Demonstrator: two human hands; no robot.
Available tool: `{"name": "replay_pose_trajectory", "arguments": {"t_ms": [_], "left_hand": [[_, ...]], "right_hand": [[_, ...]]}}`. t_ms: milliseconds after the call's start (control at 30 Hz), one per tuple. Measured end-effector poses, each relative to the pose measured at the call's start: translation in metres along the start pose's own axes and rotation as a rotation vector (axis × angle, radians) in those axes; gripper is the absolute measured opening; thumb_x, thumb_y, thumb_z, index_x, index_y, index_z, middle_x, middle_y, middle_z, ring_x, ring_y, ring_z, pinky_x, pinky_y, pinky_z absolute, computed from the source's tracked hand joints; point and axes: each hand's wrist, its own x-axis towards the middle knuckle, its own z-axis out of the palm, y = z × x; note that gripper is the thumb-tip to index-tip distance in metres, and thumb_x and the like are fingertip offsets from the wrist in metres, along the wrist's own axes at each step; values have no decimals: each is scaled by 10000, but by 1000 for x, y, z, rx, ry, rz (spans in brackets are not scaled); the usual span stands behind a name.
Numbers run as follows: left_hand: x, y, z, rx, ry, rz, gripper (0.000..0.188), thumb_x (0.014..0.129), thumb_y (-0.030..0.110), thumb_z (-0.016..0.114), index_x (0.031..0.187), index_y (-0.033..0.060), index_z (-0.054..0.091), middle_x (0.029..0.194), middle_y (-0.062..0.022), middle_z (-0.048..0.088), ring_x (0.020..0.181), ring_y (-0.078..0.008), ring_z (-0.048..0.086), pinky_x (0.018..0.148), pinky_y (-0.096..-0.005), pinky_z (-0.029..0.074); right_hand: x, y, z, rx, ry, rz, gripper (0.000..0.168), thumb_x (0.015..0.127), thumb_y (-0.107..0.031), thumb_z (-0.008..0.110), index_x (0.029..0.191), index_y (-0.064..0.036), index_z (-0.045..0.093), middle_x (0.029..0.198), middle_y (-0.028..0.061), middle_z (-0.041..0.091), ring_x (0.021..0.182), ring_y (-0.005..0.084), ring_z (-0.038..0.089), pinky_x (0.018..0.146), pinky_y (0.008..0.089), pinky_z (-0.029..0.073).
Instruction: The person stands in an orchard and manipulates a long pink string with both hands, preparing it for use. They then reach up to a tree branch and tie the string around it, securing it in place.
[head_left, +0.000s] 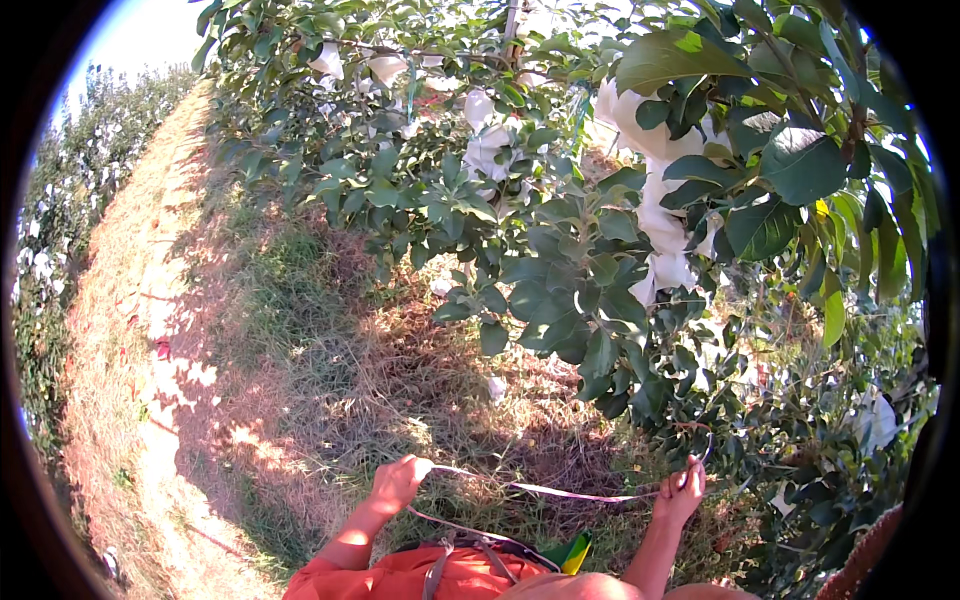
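A thin pale pinkish-white ribbon or tape (559, 492) is stretched between my two hands in front of my waist. My left hand (403, 482) is closed in a fist around one part of it. From there another length slants back toward the front of my orange garment (420, 574). Pinched in the fingers of my right hand (682, 491) is the other part, close to low leafy twigs. Above those fingers the ribbon curves up toward a thin branch (691, 425); whether it goes around the branch cannot be made out.
A leafy fruit tree (577, 277) hangs ahead and to the right, with white bags (667, 225) among its leaves. Dry and green grass (300, 360) covers the ground. Left lies a sunlit strip (161, 300) beside another tree row (56, 225). A green-and-yellow item (574, 553) is at my waist.
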Motion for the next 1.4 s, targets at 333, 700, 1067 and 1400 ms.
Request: {"name": "replay_pose_trajectory", "arguments": {"t_ms": [333,700,1067,1400], "left_hand": [[-1,20,10,28,-94,-12,146,820,208,538,915,140,624,839,-63,610,752,-284,609,612,-403,490],[-21,52,23,-27,28,40,74,812,155,535,749,125,561,667,-35,564,601,-262,579,494,-381,440],[-53,79,30,-124,284,-228,161,849,206,558,829,59,619,735,-112,604,633,-309,595,548,-375,465],[-74,61,40,-295,360,-280,144,855,182,572,830,48,615,678,-122,564,610,-294,574,553,-356,445]], "right_hand": [[-6,9,-4,-77,-91,105,147,943,-169,449,941,-77,563,511,-44,345,392,43,275,343,195,213],[-7,36,-14,-190,-343,196,142,937,-169,457,954,-65,553,533,-29,360,431,54,310,370,204,254],[-18,50,6,-453,-648,226,148,910,-87,468,918,-51,612,548,-21,450,450,46,354,414,195,256],[-33,57,25,-524,-817,198,169,907,-94,467,947,-36,620,602,-16,516,488,24,363,446,177,264]]}}
